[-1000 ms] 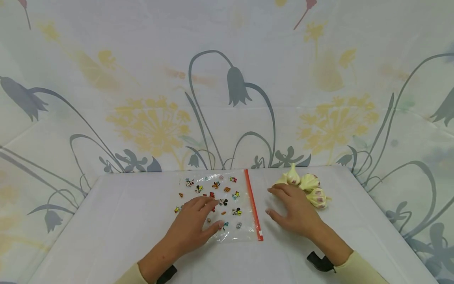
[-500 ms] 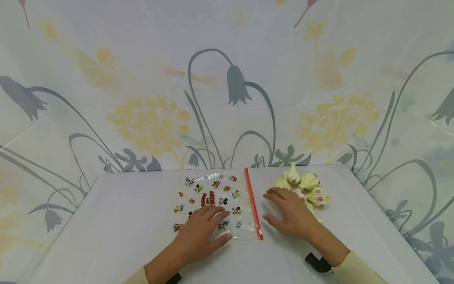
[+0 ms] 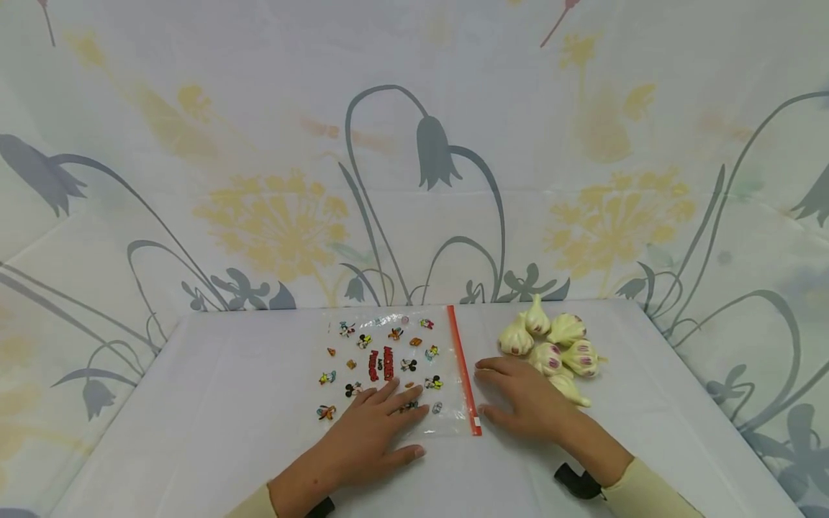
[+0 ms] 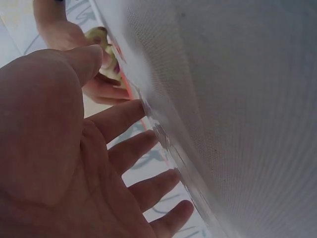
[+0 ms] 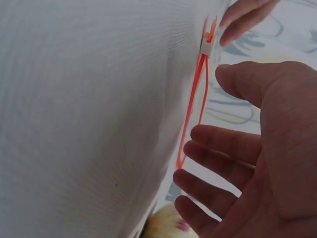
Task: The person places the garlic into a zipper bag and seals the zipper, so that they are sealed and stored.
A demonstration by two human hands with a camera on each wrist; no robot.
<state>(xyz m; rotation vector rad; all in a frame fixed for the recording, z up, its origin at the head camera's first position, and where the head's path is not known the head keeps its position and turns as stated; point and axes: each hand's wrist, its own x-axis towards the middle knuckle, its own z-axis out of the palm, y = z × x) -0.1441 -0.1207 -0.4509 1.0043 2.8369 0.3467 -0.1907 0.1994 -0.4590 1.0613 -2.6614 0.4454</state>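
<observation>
A clear zip bag printed with small cartoon figures lies flat on the table, its red zip edge facing right. My left hand rests on the bag's near part with fingers spread; in the left wrist view its fingertips meet the plastic. Just right of the zip edge is my right hand, fingers loosely extended and holding nothing. The right wrist view shows the white slider on the red zip, which gapes slightly there. Several garlic bulbs sit in a cluster beyond the right hand.
A white cloth covers the table. Behind it hangs a curtain printed with grey and yellow flowers. The garlic pile occupies the right rear of the table.
My left hand has slid toward me over the bag, uncovering its red lettering. The right hand has drawn left and nearer, away from the garlic and up to the zip edge.
</observation>
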